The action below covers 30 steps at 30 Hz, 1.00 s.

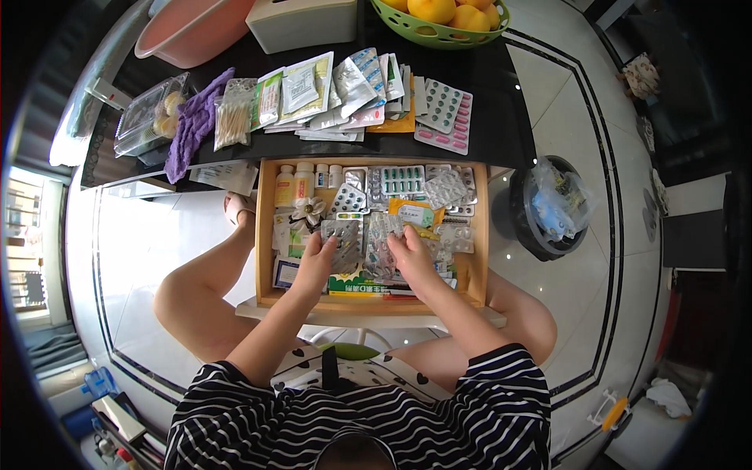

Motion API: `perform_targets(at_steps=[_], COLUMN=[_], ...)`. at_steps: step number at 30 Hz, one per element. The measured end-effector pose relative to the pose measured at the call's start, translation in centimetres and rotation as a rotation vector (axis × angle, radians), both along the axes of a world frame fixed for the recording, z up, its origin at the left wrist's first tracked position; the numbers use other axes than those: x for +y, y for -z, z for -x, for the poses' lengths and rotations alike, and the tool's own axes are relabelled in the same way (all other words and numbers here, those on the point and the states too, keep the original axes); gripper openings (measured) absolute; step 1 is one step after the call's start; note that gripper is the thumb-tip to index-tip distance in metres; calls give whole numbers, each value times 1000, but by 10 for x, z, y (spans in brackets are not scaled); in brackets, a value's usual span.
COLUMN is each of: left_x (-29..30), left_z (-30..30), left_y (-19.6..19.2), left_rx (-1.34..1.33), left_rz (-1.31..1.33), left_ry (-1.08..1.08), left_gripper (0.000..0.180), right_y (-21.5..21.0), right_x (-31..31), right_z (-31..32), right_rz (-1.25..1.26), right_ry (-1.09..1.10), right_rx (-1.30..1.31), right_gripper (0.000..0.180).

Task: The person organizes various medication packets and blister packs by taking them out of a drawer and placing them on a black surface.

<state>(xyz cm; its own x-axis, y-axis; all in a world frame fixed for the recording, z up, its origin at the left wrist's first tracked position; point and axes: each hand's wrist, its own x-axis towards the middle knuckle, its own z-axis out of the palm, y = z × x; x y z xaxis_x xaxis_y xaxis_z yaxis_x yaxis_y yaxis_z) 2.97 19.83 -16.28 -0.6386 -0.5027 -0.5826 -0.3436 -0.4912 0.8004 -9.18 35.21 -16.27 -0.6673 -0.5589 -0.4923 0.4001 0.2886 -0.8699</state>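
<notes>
Over the pulled-out wooden drawer [482, 266], my left hand [315, 258] is closed on a silvery blister pack [341, 239]. Beside it my right hand [413, 254] grips another clear and silver blister pack [379, 244], thumb on top. Both packs hide part of what lies below. Around them in the drawer lie a green-capsule blister pack [403, 180], an orange packet [415, 212], a white flower ornament [308, 210] and a green box [352, 283]. White medicine bottles [304, 184] stand in the far left corner.
On the black table [501, 117] beyond lie stacked sachets [313, 90], pink-capsule blister packs [450, 137], a bag of cotton swabs [233, 124], a purple cloth [197, 121] and a clear plastic box [149, 117]. A green fruit basket [439, 35] stands behind. A lined bin [548, 227] is right of the drawer.
</notes>
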Motion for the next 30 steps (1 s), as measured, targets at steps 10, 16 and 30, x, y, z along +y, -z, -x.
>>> perform_targets(at_steps=[10, 16, 30], left_x=[15, 22, 26], left_z=[19, 23, 8], left_y=[19, 6, -44], left_rx=[-74, 40, 264], left_rz=[125, 153, -126], left_ry=[78, -22, -139], left_gripper=[25, 28, 25], right_y=[24, 11, -27], right_x=[4, 2, -3], right_z=[7, 8, 1], right_rz=[73, 118, 181], right_ry=[-60, -75, 77], right_rx=[-294, -393, -41], right_gripper=[21, 18, 18])
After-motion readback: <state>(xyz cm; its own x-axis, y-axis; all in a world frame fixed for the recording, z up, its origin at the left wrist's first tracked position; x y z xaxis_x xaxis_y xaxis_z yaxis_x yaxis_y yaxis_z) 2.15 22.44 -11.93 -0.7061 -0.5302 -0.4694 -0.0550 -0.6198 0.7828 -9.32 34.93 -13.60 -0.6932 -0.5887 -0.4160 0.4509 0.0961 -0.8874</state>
